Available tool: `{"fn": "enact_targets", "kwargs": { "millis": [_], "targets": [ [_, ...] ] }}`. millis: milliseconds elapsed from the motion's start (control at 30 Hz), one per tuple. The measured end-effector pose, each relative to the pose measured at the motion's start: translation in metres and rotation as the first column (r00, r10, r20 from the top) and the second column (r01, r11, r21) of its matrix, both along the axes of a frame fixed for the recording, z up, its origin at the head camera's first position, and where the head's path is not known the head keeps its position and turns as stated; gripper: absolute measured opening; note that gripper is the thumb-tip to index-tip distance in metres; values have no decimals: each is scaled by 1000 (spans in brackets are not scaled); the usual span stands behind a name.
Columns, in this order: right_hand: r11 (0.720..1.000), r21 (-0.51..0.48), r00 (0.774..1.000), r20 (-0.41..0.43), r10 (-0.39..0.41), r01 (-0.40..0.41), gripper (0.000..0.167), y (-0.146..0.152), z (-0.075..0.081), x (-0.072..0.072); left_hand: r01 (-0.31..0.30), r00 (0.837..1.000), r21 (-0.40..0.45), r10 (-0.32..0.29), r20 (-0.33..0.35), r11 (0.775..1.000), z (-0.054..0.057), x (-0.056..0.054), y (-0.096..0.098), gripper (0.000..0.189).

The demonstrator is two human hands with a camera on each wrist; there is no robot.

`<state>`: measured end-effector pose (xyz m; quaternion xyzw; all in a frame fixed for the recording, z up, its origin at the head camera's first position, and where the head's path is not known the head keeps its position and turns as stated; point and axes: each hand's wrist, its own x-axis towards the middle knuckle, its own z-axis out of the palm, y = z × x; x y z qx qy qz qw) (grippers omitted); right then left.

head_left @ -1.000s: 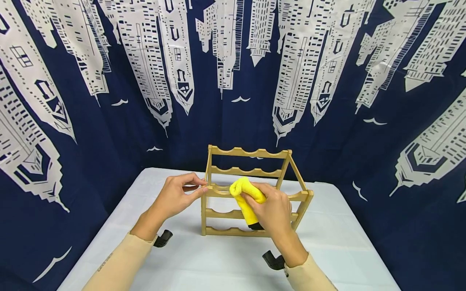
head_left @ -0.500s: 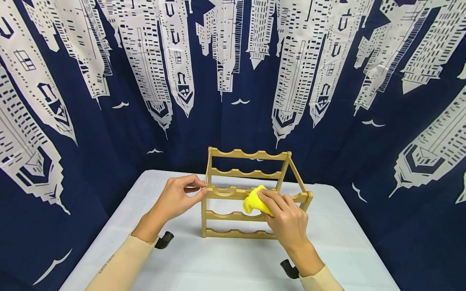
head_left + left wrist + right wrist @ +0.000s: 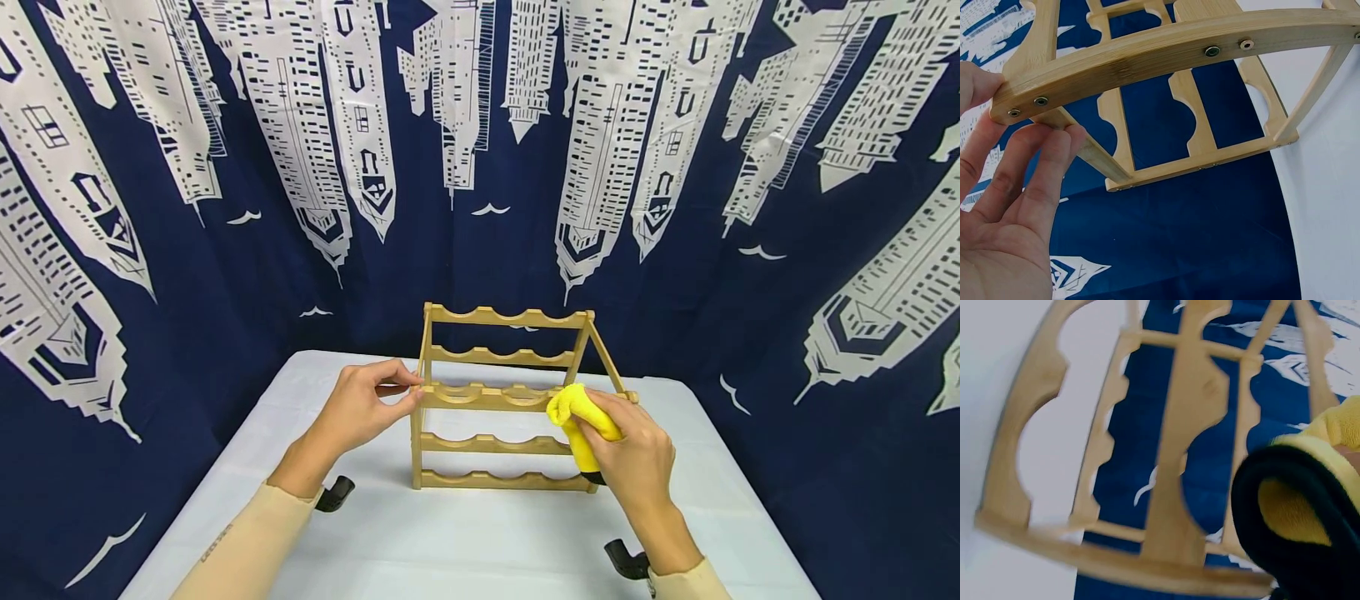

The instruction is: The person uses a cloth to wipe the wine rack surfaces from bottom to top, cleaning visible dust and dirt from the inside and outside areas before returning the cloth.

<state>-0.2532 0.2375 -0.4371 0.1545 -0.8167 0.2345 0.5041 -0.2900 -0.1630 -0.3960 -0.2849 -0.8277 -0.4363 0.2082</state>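
Note:
A light wooden wine rack point(image 3: 487, 445) with scalloped rails stands on the table. My left hand point(image 3: 363, 408) pinches its near upper left corner; in the left wrist view, thumb and fingers point(image 3: 1054, 150) hold the end of the curved side piece point(image 3: 1129, 59). My right hand point(image 3: 637, 454) grips a folded yellow cloth point(image 3: 581, 417) at the right end of the front upper rail, overlapping the rail in the head view. In the right wrist view the cloth's black-edged fold point(image 3: 1247, 487) hangs beside the rack, and most of the hand is hidden.
A white cloth covers the table point(image 3: 450, 542) under the rack. Behind and at both sides hangs a dark blue curtain point(image 3: 247, 308) printed with white upside-down buildings. A black wrist mount point(image 3: 335, 494) sits by the left wrist, and another black mount point(image 3: 626, 559) by the right.
My right hand has moved the yellow cloth from the middle of the front upper rail to its right end. The left hand keeps its pinch on the left corner.

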Motion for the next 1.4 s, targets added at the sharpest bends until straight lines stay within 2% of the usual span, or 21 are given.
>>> {"fn": "enact_targets", "kwargs": {
  "millis": [100,200,300,400,500,633,767,867,933,1000,1067,1133,1200,1300,1400],
  "targets": [
    [997,78,999,-25,-27,29,57,6,-2,0,-15,1000,5,15,1,1000,0,1,-3,13],
    [986,157,994,-106,-35,52,62,14,-3,-1,-12,1000,2,12,1,1000,-1,1,-4,13],
    [974,213,978,-204,-34,79,70,23,-6,-3,-8,1000,3,8,-1,1000,-1,1,-4,15],
    [972,219,960,-281,-16,81,74,31,-8,-5,-11,1000,11,11,-9,1000,-2,1,-3,16],
    [987,143,943,-333,-22,74,66,38,-9,-7,-10,1000,19,10,-8,1000,-3,2,-2,17],
    [999,-24,929,-369,-30,23,44,41,-11,-7,-3,1000,33,3,-7,999,-5,4,-1,18],
    [982,-153,924,-379,42,-108,31,41,-12,-7,-18,999,20,18,-28,1000,-6,6,2,16],
    [957,-225,917,-390,83,-182,30,42,-10,-4,-73,995,-36,70,-76,997,-4,9,6,13],
    [943,-266,917,-388,86,-201,30,44,-9,0,-137,983,-84,125,-137,987,-2,12,10,13],
    [935,-301,924,-377,64,-188,30,48,-9,5,-202,960,-118,173,-218,972,0,15,18,15],
    [929,-328,932,-360,48,-174,31,52,-10,10,-232,937,-132,186,-294,964,2,18,28,19],
    [925,-341,937,-346,44,-169,31,57,-13,14,-216,922,-140,155,-355,966,5,19,42,22],
    [921,-347,942,-333,54,-175,31,61,-16,17,-174,914,-150,103,-393,973,9,20,58,22],
    [910,-362,944,-318,83,-202,32,63,-20,19,-106,915,-182,25,-402,978,15,19,84,21],
    [895,-381,945,-308,113,-231,34,62,-23,17,-65,926,-243,-32,-375,968,19,16,108,21]
  ]
}}
